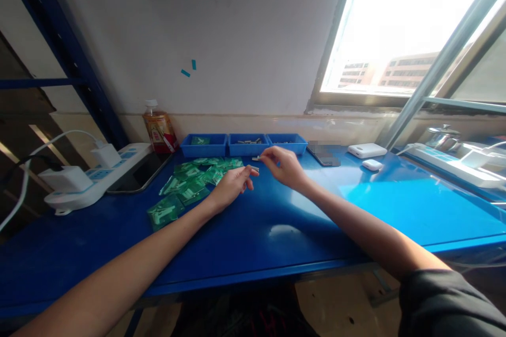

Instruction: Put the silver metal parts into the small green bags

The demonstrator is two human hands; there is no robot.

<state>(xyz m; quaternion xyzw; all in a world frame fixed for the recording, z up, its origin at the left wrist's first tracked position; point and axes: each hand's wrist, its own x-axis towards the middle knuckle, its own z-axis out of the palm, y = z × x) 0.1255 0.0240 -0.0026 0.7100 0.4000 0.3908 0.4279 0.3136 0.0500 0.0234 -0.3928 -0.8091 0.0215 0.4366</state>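
My left hand (233, 185) is closed just above the blue table, thumb and fingers pinching a small light-grey piece (254, 168). To its right, my right hand (283, 166) pinches another small pale piece (255, 158) between thumb and fingertips. The two pieces are close together but apart; both are too small to name. Left of my left hand lies a heap of green plastic packets (190, 188) with light-coloured contents. Behind the hands stand three blue bins: the left bin (203, 152) holds a green packet, the middle bin (247, 151) small metal-looking parts, the right bin (298, 148) tiny dark pieces.
At left are a bottle (158, 129), a dark phone (138, 175) and a white power strip (75, 192) with chargers. On the right lie a dark flat object (326, 156), a white box (367, 150), a small white case (372, 165) and another power strip (450, 165).
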